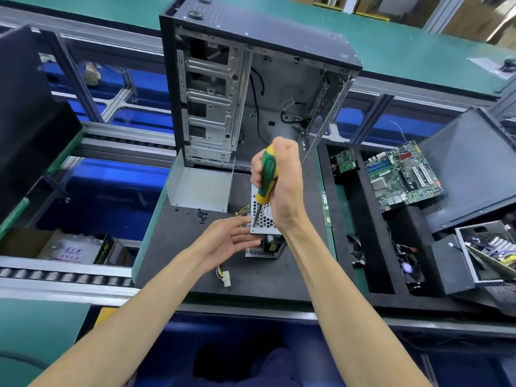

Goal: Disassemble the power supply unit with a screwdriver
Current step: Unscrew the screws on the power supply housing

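Left to right. At far left, below the roller conveyor, we see a cardboard box w/ a printed plastic bag lying in it; contents otherwise unreadable. On the dark work mat lies a bent sheet-metal cover, detached, and just in front of it a scatter of small black screws; we judge these as the done part of the job, i.e. the outer shell is already off. Behind stands an open PC case, gutted apart from drive cage and a few loose cables. Centre: our left hand, fingers straight and relaxed, steadies the side of the power supply unit, which rests on the mat near its front edge, wire bundle and a white connector trailing to the left. Our right hand is clenched round the green-yellow screwdriver, shaft approx. vertical, tip on the perforated top panel near its left corner; whether it sits in a screw head we cannot tell. Left to do, in our judgement: remaining panel screws, then internals. Right: a black foam tray holds a small board, a motherboard and fans in separate compartments; at far right a metal housing w/ wiring inside.
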{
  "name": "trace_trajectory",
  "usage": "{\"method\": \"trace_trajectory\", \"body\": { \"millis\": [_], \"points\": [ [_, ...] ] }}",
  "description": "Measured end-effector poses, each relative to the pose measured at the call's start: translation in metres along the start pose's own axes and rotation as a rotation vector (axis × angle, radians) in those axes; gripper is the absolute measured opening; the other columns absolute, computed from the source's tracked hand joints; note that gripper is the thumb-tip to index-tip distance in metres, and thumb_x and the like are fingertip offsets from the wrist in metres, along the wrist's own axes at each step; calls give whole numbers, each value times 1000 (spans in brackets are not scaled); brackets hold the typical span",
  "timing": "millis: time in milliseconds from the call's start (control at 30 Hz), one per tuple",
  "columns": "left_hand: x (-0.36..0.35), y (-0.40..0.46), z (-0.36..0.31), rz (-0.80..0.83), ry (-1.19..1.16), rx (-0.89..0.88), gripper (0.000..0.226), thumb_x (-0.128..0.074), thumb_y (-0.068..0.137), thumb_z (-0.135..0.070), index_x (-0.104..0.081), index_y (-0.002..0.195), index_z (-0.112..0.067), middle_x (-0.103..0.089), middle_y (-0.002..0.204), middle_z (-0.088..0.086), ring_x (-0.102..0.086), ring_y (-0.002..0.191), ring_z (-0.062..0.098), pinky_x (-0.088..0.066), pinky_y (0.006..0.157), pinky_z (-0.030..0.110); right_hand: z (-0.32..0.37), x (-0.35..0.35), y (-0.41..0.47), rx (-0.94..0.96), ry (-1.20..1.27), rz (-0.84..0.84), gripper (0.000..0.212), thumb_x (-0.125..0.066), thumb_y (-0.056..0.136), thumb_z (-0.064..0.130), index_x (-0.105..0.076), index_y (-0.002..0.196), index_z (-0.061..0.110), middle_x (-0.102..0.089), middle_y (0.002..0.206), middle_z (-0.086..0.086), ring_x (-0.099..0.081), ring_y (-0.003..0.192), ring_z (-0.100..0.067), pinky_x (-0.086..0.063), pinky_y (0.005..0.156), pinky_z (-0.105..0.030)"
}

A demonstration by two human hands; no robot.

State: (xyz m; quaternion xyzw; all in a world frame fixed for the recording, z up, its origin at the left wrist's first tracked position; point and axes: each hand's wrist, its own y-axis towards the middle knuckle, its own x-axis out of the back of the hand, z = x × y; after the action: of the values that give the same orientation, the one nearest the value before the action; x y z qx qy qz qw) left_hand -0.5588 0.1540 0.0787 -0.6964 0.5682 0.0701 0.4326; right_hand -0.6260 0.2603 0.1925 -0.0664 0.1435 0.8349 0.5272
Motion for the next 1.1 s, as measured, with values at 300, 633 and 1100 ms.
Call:
{"method": "trace_trajectory", "body": {
  "millis": [300, 633, 1100],
  "points": [
    [-3, -4, 2, 6, -35, 18, 34, -69, 91, -12, -64, 122, 2, -69, 115, 28, -71, 102, 35, -61, 80, 37, 0, 3, -3, 24, 40, -1, 34, -35, 107, 35, -61, 104, 13, -57, 71, -3, -46, 59, -19, -40, 59, -31],
    [-6, -6, 1, -27, -33, 23, 30, -69, 91, -11, -66, 117, 4, -71, 110, 27, -72, 98, 35, -61, 79, 37, -5, 0, -1, 54, -52, -49, 40, -40, 103, 48, -72, 94, 25, -62, 77, 4, -54, 69, -14, -45, 67, -30],
    [-4, -1, 13, 10, -157, 63, 16, -63, 93, -3, -78, 99, 1, -71, 114, 22, -73, 100, 33, -61, 76, 37, -4, 6, -2, 110, -67, -114, 39, -38, 106, 42, -65, 112, 15, -60, 80, -2, -53, 65, -18, -47, 61, -28]
  ]
}}
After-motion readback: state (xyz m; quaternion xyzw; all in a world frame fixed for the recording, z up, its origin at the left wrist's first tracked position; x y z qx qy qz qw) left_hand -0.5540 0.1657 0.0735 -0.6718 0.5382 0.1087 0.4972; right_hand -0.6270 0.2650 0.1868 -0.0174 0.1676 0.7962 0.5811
